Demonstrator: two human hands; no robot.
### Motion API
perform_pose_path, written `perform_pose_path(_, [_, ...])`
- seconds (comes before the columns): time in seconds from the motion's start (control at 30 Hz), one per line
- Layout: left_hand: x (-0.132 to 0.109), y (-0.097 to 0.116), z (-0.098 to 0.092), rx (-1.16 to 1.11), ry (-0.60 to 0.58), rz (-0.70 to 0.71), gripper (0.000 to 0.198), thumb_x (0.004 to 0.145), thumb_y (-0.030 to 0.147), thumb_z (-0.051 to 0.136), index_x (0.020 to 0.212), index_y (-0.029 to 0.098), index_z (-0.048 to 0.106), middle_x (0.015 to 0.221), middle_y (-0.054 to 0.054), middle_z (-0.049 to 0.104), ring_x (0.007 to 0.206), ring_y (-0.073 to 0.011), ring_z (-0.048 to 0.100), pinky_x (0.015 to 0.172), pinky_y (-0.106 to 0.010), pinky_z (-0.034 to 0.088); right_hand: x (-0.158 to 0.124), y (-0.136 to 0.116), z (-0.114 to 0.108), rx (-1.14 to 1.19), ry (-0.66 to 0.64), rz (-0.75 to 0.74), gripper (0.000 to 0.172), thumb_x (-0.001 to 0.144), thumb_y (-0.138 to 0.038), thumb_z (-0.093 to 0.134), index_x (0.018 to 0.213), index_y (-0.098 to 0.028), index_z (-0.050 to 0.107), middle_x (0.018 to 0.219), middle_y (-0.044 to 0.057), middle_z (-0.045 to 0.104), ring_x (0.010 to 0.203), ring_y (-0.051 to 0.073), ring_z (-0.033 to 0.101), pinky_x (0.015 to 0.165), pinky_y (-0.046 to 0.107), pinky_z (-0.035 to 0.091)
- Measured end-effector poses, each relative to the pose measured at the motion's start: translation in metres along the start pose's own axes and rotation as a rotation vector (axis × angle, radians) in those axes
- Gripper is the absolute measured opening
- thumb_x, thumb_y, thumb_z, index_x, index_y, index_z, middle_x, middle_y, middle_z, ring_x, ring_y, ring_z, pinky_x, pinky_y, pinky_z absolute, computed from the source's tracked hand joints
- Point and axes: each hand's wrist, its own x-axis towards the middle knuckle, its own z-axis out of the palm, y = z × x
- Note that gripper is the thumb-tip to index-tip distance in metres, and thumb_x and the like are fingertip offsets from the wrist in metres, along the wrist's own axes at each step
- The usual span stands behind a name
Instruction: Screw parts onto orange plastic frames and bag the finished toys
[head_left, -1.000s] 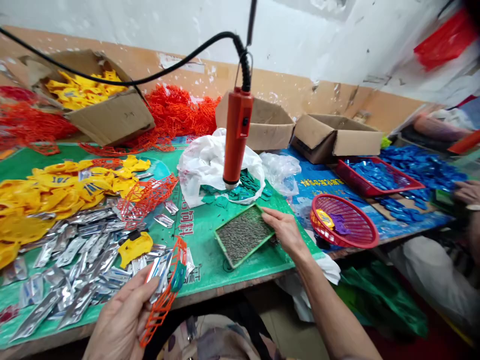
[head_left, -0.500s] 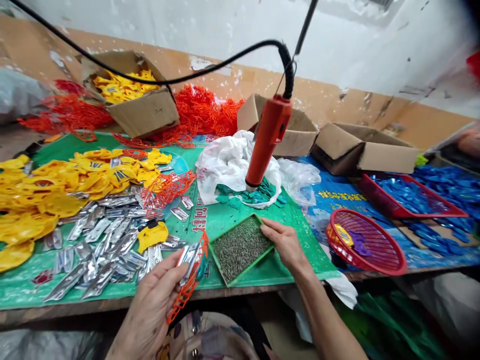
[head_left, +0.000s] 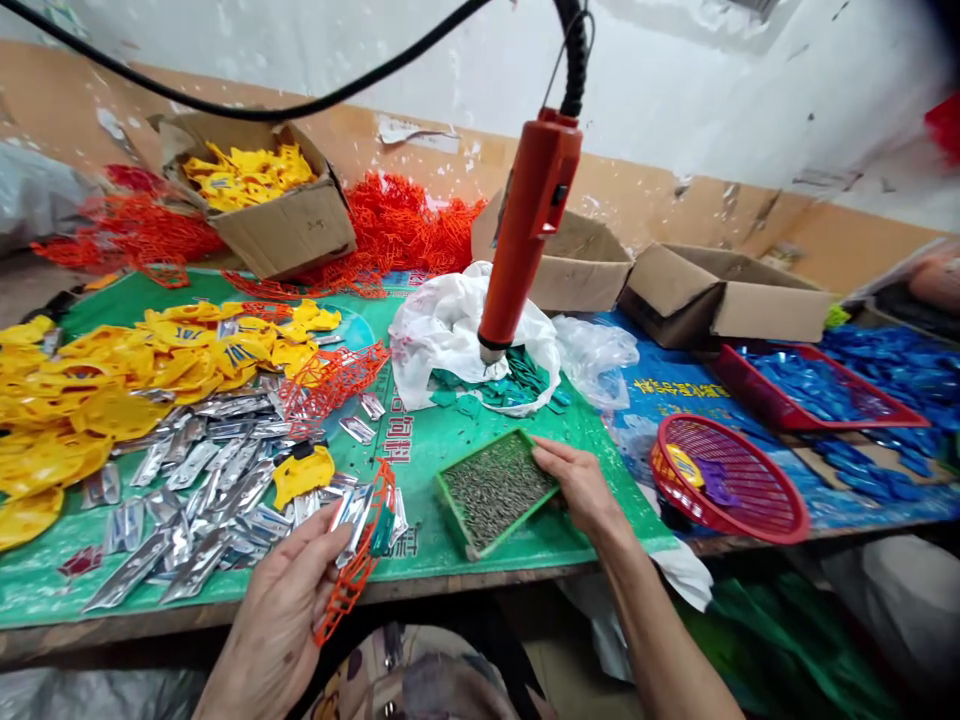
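"What does your left hand [head_left: 289, 590] have hold of?"

"It pinches an orange lattice strip [head_left: 347, 592] and a silvery piece [head_left: 357, 508], over the near edge of the surface [head_left: 491, 582]. A green piece [head_left: 382, 530] shows beside the lattice, partly covered; I can't make out how they join. Some of my fingertips are hidden behind the strip."

"And your right hand [head_left: 581, 492]?"

"It grips a shallow green tray [head_left: 452, 512] by its right corner, above the green sheet [head_left: 420, 450]. My thumb shows, but the tray hides the fingers beneath. I can't tell whether the tray's base rests on the sheet. The grey bits [head_left: 501, 490] filling it are too small to tell apart."

"What about that red tool [head_left: 529, 220]?"

"It hangs tilted beyond the tray, hiding part of a white bag [head_left: 420, 330] and a carton [head_left: 589, 262] behind. Its tip is too small to read, and its black cable [head_left: 300, 112] runs out at the top."

"Anything else cut off?"

"Yes, the yellow pile [head_left: 112, 400] on my left runs past the edge of my view, and the blue pile [head_left: 885, 365] does so on my right."
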Motion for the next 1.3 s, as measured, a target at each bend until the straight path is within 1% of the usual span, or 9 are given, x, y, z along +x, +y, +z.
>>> perform_pose_path(0.13, [0.000,-0.002,-0.001,-0.024,-0.121,-0.022,0.032,0.052,0.011,0.081,0.083,0.015,0.075,0.065,0.001,0.074,0.057,-0.0134,0.068,0.055,-0.016,0.057,0.002,-0.002,0.006,0.001,-0.050,0.019,0.046,0.066,-0.040,0.073,0.107,-0.020,0.076,0.085,0.005,0.078,0.055,0.016,0.059,0.047,0.025,0.041])
perform_pose_path(0.3, [0.001,-0.002,-0.004,-0.045,-0.075,0.015,0.033,0.049,0.011,0.084,0.080,0.016,0.074,0.066,0.003,0.074,0.052,-0.0105,0.065,0.050,-0.014,0.055,0.001,-0.001,0.014,0.003,-0.053,0.024,0.052,0.068,-0.044,0.070,0.114,-0.020,0.073,0.070,0.003,0.075,0.044,0.013,0.051,0.042,0.025,0.037])
perform_pose_path(0.43, [0.001,0.000,-0.004,-0.053,-0.137,0.017,0.030,0.050,0.013,0.086,0.077,0.016,0.073,0.055,0.006,0.067,0.046,-0.0080,0.060,0.051,-0.014,0.054,-0.001,0.002,0.010,0.000,-0.026,0.022,0.045,0.066,-0.041,0.073,0.106,-0.021,0.077,0.080,0.004,0.078,0.058,0.018,0.061,0.053,0.029,0.047])
perform_pose_path(0.6, [0.002,-0.002,-0.004,-0.035,-0.122,0.042,0.034,0.049,0.014,0.086,0.082,0.016,0.075,0.048,0.009,0.060,0.041,-0.0070,0.055,0.051,-0.016,0.055,-0.004,0.001,0.006,-0.015,0.044,-0.016,0.044,0.071,-0.042,0.070,0.110,-0.022,0.075,0.090,0.004,0.079,0.073,0.023,0.068,0.067,0.035,0.052])
perform_pose_path(0.73, [0.003,-0.003,-0.003,-0.057,-0.136,0.022,0.034,0.050,0.017,0.087,0.082,0.015,0.075,0.061,0.004,0.071,0.047,-0.0089,0.061,0.049,-0.015,0.053,-0.005,0.001,0.005,-0.021,0.082,-0.067,0.040,0.066,-0.040,0.075,0.101,-0.022,0.077,0.112,0.005,0.075,0.107,0.029,0.065,0.095,0.039,0.047])
perform_pose_path(0.83, [0.003,-0.004,-0.001,-0.060,-0.099,0.033,0.036,0.046,0.016,0.088,0.080,0.016,0.074,0.060,0.003,0.071,0.052,-0.0117,0.065,0.051,-0.016,0.055,-0.004,0.001,0.002,-0.020,0.139,-0.083,0.044,0.069,-0.043,0.072,0.108,-0.022,0.075,0.117,0.006,0.073,0.113,0.030,0.062,0.100,0.042,0.044])
perform_pose_path(1.0, [0.001,-0.003,-0.001,-0.052,-0.131,0.014,0.032,0.049,0.015,0.085,0.079,0.014,0.074,0.052,0.006,0.065,0.034,-0.0040,0.049,0.034,-0.010,0.040,-0.003,0.004,0.004,-0.015,0.093,-0.062,0.038,0.065,-0.038,0.076,0.100,-0.022,0.078,0.110,0.005,0.075,0.106,0.029,0.066,0.094,0.039,0.048])
perform_pose_path(1.13, [0.001,-0.001,-0.003,-0.052,-0.048,0.034,0.033,0.049,0.010,0.081,0.081,0.015,0.074,0.056,0.005,0.067,0.044,-0.0090,0.060,0.043,-0.013,0.050,-0.004,0.006,0.004,-0.002,0.123,-0.029,0.046,0.071,-0.044,0.069,0.111,-0.022,0.074,0.108,0.006,0.076,0.090,0.027,0.069,0.073,0.036,0.052])
perform_pose_path(1.3, [0.000,-0.002,-0.004,-0.051,-0.071,0.005,0.030,0.051,0.011,0.080,0.079,0.015,0.073,0.059,0.003,0.070,0.042,-0.0086,0.059,0.039,-0.013,0.047,-0.005,0.007,0.006,-0.002,0.105,-0.021,0.043,0.065,-0.040,0.075,0.103,-0.020,0.077,0.103,0.006,0.077,0.081,0.023,0.067,0.062,0.029,0.048])
